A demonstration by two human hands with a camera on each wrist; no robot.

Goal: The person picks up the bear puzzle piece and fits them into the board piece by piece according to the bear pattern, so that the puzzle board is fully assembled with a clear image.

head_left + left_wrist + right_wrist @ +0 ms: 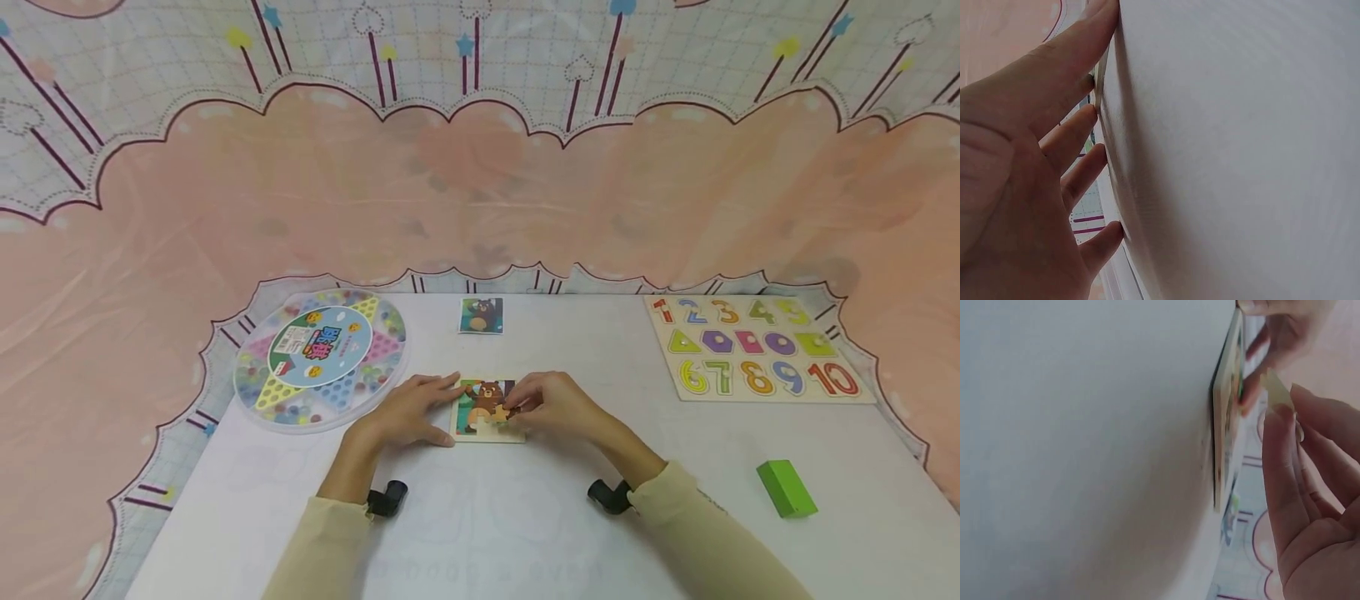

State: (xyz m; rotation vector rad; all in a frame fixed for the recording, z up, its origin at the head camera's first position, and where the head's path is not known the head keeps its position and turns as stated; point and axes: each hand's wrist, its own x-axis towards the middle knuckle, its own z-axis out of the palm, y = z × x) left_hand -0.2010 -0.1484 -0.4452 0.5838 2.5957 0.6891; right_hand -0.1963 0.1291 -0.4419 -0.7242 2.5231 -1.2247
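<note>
A small wooden jigsaw board (486, 433) with a brown bear picture lies flat on the white table. Bare wood shows along its lower part. My left hand (408, 410) rests at the board's left side, fingers spread, with the thumb by the lower left corner and a fingertip by the upper left one. Over the board's right half, my right hand (558, 407) pinches a puzzle piece (1279, 392) between thumb and fingers. In the right wrist view this piece is raised above the board, its pale edge showing.
Behind the board lies a bear picture card (481, 317). A round marble game board (321, 360) is at the left. The back right holds a number and shape puzzle (765, 350), with a green block (786, 489) nearer the front. A patterned cloth (480, 192) hangs behind.
</note>
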